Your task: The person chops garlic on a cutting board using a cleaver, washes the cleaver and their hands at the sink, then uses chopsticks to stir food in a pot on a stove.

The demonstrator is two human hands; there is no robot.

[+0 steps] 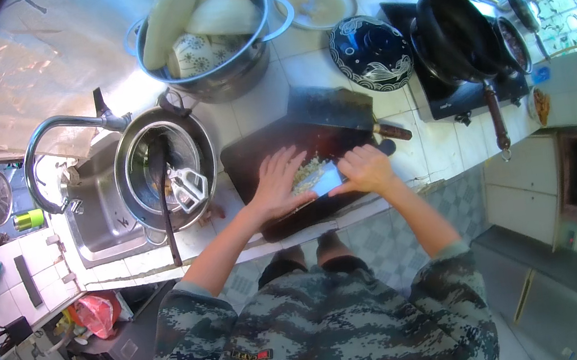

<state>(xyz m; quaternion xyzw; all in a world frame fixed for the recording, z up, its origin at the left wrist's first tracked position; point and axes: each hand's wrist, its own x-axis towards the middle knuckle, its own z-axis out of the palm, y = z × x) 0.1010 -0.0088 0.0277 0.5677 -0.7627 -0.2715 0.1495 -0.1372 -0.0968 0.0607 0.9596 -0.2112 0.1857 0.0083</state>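
My right hand is closed around the handle of a kitchen knife, and its fingers hide most of that handle. The broad blade shines bluish white and lies low over the dark cutting board. Against the blade rests a small pile of finely chopped pale food, perhaps garlic. My left hand is spread beside the pile with its fingers extended; its thumb reaches the blade's near side. Along the board's far edge lies a dark cleaver with a wooden handle pointing right.
Left of the board, metal basins hold utensils beside a steel sink with a tap. Behind stands a large pot of bowls. A patterned lid and a stove with a wok are to the right.
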